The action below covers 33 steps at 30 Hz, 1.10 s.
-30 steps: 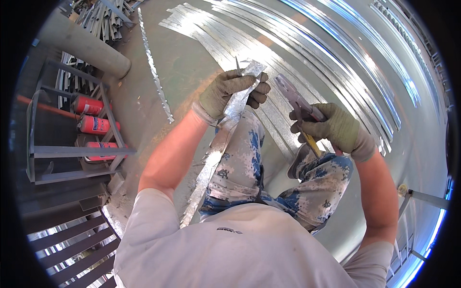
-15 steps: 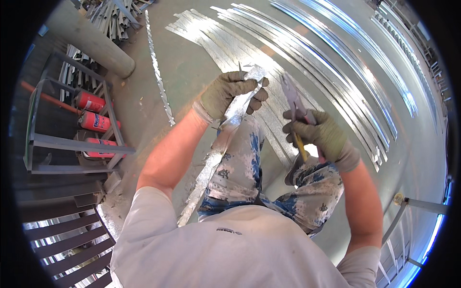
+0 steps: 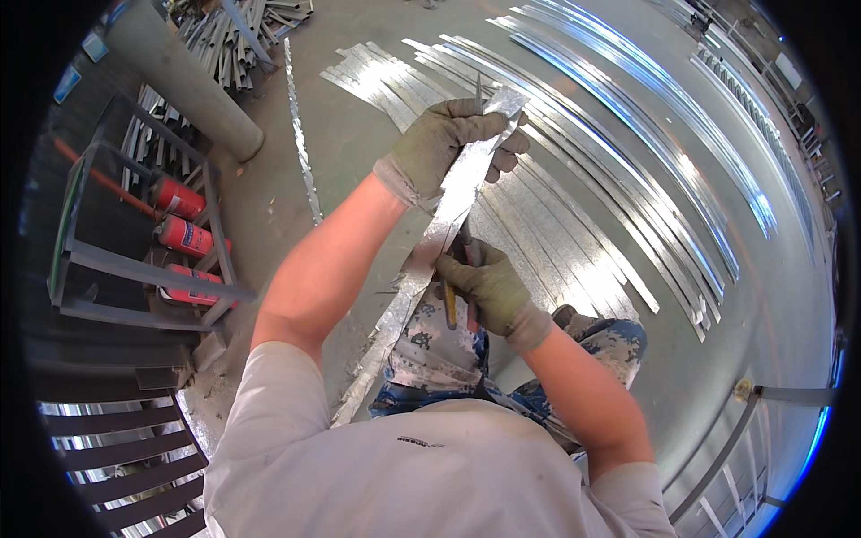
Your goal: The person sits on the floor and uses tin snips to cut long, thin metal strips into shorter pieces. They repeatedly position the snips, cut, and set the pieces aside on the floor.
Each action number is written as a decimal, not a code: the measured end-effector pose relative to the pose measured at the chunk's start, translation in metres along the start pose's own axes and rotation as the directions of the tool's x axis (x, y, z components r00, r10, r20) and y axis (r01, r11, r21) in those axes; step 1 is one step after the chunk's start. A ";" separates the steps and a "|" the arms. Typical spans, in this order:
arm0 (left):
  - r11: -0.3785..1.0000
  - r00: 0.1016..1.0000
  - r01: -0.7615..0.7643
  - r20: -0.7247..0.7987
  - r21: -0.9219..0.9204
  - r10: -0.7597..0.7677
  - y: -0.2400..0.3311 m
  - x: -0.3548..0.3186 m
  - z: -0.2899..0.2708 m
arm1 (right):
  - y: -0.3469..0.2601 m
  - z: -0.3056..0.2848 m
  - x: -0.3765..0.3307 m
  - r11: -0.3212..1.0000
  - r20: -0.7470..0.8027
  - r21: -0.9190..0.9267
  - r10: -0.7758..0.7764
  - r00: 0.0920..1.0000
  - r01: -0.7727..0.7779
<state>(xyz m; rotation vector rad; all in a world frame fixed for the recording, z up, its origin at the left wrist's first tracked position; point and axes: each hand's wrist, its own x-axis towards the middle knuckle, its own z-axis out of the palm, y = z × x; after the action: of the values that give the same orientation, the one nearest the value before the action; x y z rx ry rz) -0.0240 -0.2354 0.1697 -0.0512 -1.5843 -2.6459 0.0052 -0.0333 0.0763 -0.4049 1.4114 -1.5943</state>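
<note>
A long shiny sheet-metal strip (image 3: 457,193) slants from above my knees down past my left side, its lower edge jagged with bent tabs. My left hand (image 3: 439,148), in a dirty work glove, is closed round the strip near its upper end. A thin pointed piece of metal (image 3: 479,93) sticks up by those fingers. Lower on the strip, my gloved right hand (image 3: 491,289) grips tin snips (image 3: 450,309) with yellow and red handles. The fingers touch or nearly touch the strip's edge; the snips' blades are mostly hidden.
Rows of flat metal strips (image 3: 574,224) cover the floor ahead. A twisted, notched strip (image 3: 301,143) lies at the left. Beyond it are a round column (image 3: 184,81), a metal rack (image 3: 148,278) with red fire extinguishers (image 3: 186,235), and scrap metal (image 3: 238,40). A metal frame (image 3: 794,394) stands at the right.
My right hand has moved left with the snips, from apart from the strip to right beside it. My left hand has shifted slightly up and right with the strip.
</note>
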 end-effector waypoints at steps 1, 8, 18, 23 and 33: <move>1.000 1.000 -0.010 0.014 -0.008 0.010 -0.002 0.005 -0.002 | -0.003 0.005 0.002 0.998 0.006 -0.050 0.027 1.000 -0.027; 0.907 0.984 -0.107 -0.089 0.408 0.156 0.009 0.012 -0.006 | -0.034 0.019 -0.012 0.996 -0.079 -0.052 0.066 0.995 -0.071; 0.905 0.946 0.300 -0.216 0.301 -0.242 -0.022 -0.115 -0.044 | -0.010 0.002 -0.008 1.000 -0.117 -0.015 0.004 0.993 -0.006; 0.814 0.926 0.376 -0.157 0.442 -0.343 -0.046 -0.127 -0.020 | -0.024 -0.003 -0.019 0.999 -0.023 -0.016 0.047 0.999 -0.048; 0.840 0.920 0.389 -0.200 0.378 -0.336 -0.054 -0.120 -0.010 | -0.033 -0.051 -0.076 0.932 -0.180 0.363 0.077 0.981 -0.006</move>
<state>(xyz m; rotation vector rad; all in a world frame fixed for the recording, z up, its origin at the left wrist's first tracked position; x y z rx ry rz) 0.0923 -0.2150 0.1102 0.4742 -2.2591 -2.4146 -0.0081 0.0545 0.1160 -0.0025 1.2184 -1.8508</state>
